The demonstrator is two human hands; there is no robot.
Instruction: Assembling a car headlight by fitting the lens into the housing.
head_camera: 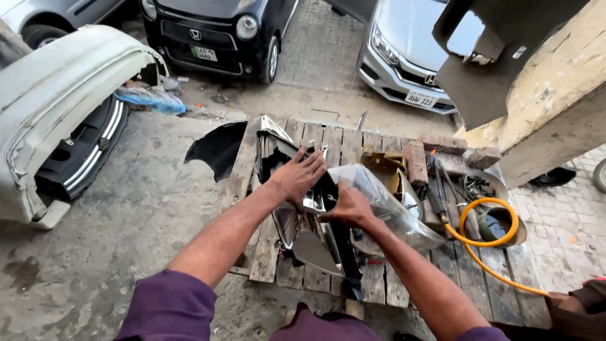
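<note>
A car headlight assembly (pixel 315 233), black housing with chrome reflectors, lies on a wooden pallet (pixel 385 284). My left hand (pixel 297 177) rests flat on the top of the housing, fingers spread. My right hand (pixel 349 207) grips the edge of the clear plastic lens cover (pixel 391 202), which sits tilted against the right side of the housing. Both arms wear purple sleeves.
Bricks (pixel 416 161) and an orange hose (pixel 486 243) with tools lie on the pallet's right. A white detached bumper (pixel 57 113) stands at left, a black panel piece (pixel 218 148) beside the pallet. Two parked cars, one black (pixel 214 31) and one silver (pixel 410 50), are ahead. Another person's arm (pixel 577 303) shows at bottom right.
</note>
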